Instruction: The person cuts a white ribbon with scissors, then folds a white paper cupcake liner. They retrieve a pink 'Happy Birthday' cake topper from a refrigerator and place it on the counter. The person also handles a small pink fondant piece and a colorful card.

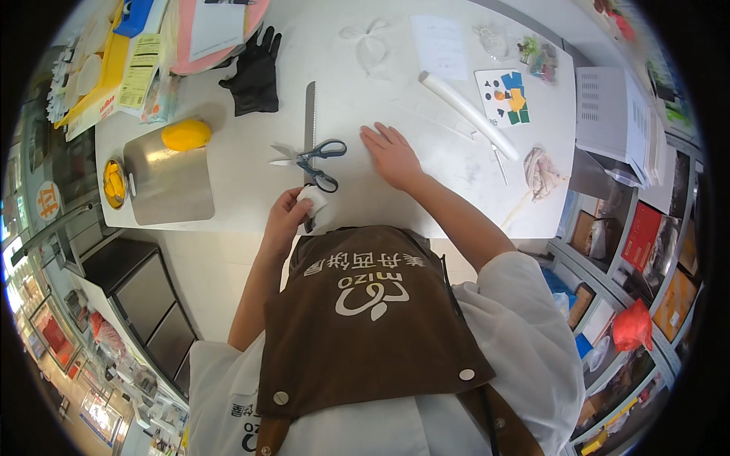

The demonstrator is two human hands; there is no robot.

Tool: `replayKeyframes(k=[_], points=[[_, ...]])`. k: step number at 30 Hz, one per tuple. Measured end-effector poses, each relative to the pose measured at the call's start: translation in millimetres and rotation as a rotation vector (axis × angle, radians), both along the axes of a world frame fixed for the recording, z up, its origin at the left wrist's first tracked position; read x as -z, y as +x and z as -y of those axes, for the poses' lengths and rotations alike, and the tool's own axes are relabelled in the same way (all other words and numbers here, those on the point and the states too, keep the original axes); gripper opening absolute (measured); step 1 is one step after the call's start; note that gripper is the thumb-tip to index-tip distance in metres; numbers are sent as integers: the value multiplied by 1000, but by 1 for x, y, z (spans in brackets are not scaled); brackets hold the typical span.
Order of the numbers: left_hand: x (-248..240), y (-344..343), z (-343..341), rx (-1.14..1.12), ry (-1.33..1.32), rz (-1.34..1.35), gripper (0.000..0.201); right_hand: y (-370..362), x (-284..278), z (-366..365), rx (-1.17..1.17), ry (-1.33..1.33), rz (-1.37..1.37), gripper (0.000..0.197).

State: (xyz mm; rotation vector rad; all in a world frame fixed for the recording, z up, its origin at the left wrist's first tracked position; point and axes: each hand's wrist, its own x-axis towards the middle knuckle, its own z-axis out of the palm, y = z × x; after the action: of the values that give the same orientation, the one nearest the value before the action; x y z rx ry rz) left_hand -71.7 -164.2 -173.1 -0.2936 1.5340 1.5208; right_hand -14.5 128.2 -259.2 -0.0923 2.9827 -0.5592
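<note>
My left hand (286,216) is at the table's near edge, its fingers closed on a folded white cloth or tissue (312,199). That white piece lies over the lower part of a long serrated knife (310,114), whose dark handle end shows just below it. A pair of scissors (304,161) with dark blue handles rests across the blade, its tips parted and pointing left. To the right of the scissors, my right hand (391,157) lies flat on the white table (357,106), fingers stretched out and holding nothing.
At the left are a metal board (169,186) with a yellow mango-like fruit (186,135) and a bowl of yellow pieces (115,184). A black glove (257,76) lies farther back. Rightward are a white roll (468,114), a card with coloured shapes (503,97) and a crumpled piping bag (541,175).
</note>
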Motion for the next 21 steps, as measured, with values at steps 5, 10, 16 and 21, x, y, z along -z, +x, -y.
replayKeyframes(k=[5, 10, 16, 21], points=[[5, 20, -14, 23, 14, 5, 42, 71, -19, -24, 235, -187, -86, 53], [10, 51, -58, 178, 14, 27, 45, 175, -69, -43, 574, -410, -18, 46], [-2, 103, -151, 310, 88, -35, 48, 340, -123, -202, 1012, -558, -111, 31], [-15, 167, -226, 133, 240, 98, 29, 491, -153, -404, 1192, -1281, -543, 42]])
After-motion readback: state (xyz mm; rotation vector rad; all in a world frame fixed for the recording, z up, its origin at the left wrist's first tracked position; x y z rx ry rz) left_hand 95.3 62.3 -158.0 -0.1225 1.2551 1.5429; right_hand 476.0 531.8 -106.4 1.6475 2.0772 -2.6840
